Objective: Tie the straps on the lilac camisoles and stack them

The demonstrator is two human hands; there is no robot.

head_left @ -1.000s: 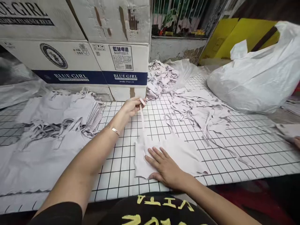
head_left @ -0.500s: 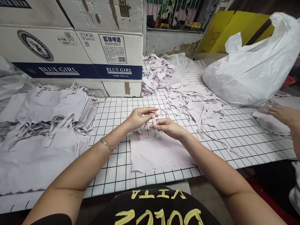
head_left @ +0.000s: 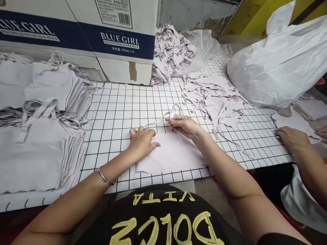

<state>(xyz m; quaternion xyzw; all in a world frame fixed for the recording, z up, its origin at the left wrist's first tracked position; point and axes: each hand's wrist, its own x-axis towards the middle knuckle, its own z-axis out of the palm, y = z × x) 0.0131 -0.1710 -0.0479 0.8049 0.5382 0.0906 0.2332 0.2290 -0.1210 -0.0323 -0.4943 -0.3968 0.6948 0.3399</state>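
Cloth panel (head_left: 176,154), pale, rectangular, flat on gridded table (head_left: 120,109); left hand (head_left: 142,142) at upper corner, fingers bent, thumb spread; narrow looped strap (head_left: 172,113) pinched in fingers of right hand (head_left: 186,126).

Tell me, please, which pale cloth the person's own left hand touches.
The single flat cloth under the left hand; others are in the left stacks, the far heaps, or by a co-worker's hand.

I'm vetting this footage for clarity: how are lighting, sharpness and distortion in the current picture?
Head view: bright light across the gridded tabletop, dark beneath it; pale sheen on the plastic bag; carton brand lettering readable; left hand and right hand fairly clear; forearms look stretched toward the lower corners, suggesting a wide lens.
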